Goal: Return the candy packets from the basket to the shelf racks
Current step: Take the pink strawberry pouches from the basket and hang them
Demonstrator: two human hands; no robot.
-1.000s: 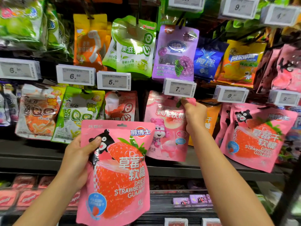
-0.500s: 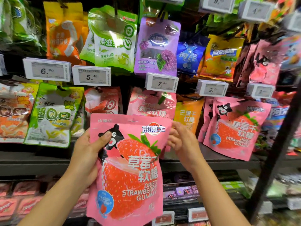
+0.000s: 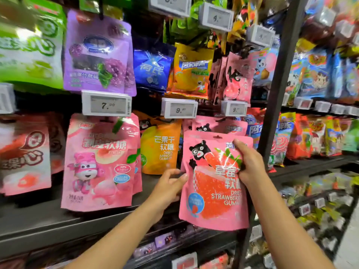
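A pink dried strawberry gummy packet (image 3: 209, 199) with a black bear print is held up in front of the shelf rack. My left hand (image 3: 169, 187) pinches its left edge with thumb in front. My right hand (image 3: 248, 164) grips its upper right part, fingers curled over the front. Directly behind it hangs a matching pink strawberry packet (image 3: 219, 128) under a price tag reading 9 (image 3: 234, 108). The basket is out of view.
An orange mango gummy packet (image 3: 161, 148) hangs just left, and a pink peach packet (image 3: 101, 162) further left. A dark upright shelf post (image 3: 279, 78) stands right of the held packet. A grey shelf ledge (image 3: 58, 226) runs below. More packets hang above.
The view swung right. The strawberry packet moved right to the matching packets' hook. My right hand went from the peach packet's top to gripping the strawberry packet's upper right.
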